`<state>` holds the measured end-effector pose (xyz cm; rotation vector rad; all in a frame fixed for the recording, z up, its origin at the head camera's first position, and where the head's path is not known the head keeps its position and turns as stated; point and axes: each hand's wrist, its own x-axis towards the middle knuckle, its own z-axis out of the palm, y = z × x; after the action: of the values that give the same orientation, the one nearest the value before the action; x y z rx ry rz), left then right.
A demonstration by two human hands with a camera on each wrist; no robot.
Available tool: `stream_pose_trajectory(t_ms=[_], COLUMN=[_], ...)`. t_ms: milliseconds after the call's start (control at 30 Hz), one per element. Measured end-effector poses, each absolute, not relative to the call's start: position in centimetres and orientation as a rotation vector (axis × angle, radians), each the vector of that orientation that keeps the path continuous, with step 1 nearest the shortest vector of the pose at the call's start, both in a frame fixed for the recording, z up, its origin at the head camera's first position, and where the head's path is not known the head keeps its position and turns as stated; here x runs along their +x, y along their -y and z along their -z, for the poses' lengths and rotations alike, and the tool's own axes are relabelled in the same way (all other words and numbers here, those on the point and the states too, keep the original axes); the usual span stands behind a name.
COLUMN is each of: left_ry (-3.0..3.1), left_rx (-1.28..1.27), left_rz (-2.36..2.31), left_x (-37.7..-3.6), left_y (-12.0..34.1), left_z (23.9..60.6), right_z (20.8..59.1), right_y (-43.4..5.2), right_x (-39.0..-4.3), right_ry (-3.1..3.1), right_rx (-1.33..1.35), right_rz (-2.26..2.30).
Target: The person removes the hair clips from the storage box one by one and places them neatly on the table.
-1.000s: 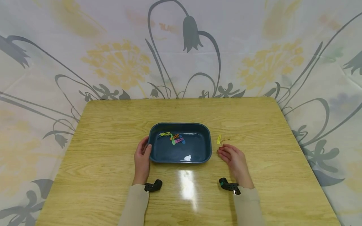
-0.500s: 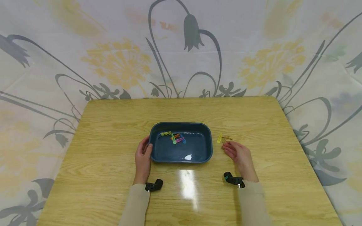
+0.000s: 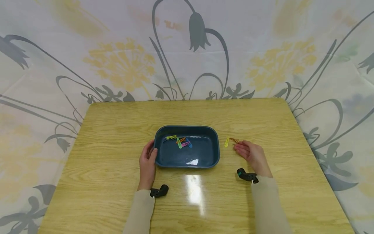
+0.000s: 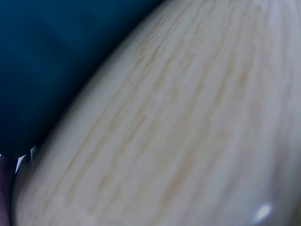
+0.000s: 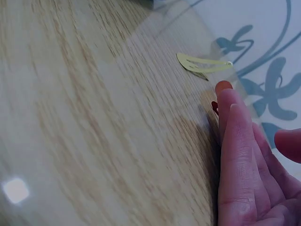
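Note:
My left hand (image 3: 147,164) grips the left side of the dark blue tray (image 3: 187,165), its thumb at the rim. Several snap hair clips in green, yellow, orange, pink and blue lie inside the tray. To its right, a yellow hair clip (image 3: 226,142) lies on the table beside an orange hair clip (image 3: 233,140). My right hand (image 3: 252,154) has its fingertips right at the orange clip, which the fingers mostly hide in the right wrist view. There, its fingers (image 5: 237,155) run nearly straight, the thumb apart from them. The tray wall (image 4: 51,56) fills a corner of the left wrist view.
The wooden table (image 3: 122,130) reaches back to a flower-patterned cloth (image 3: 175,48) that also rises on both sides. A bright light reflection shows on the tabletop in front of the tray. Each wrist wears a small black camera (image 3: 159,191).
My right hand has moved right and slightly away from me, from beside the yellow clip to the orange clip's right end, leaving more of that clip visible. The left hand and tray stay in place.

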<state>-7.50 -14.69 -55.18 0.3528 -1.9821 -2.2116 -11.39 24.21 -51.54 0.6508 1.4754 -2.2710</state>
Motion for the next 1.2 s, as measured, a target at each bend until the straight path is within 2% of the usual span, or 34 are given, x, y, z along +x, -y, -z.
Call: stream_pose_trajectory(t_ms=[633, 867, 1200], left_ry=[2.006, 2.011, 2.006], left_rx=[0.358, 0.355, 0.358], left_rz=[2.176, 2.170, 2.189], left_x=[-7.5, -7.4, -7.4], left_y=[14.7, 14.6, 14.8], left_z=[55.3, 55.2, 55.3], right_z=[51.8, 52.0, 51.6], right_y=[-24.2, -23.1, -20.4], right_x=[-11.4, -11.0, -10.2], right_ry=[-1.540, -1.601, -1.716], right_rx=[0.690, 0.776, 0.692], right_rz=[2.323, 2.379, 2.421])
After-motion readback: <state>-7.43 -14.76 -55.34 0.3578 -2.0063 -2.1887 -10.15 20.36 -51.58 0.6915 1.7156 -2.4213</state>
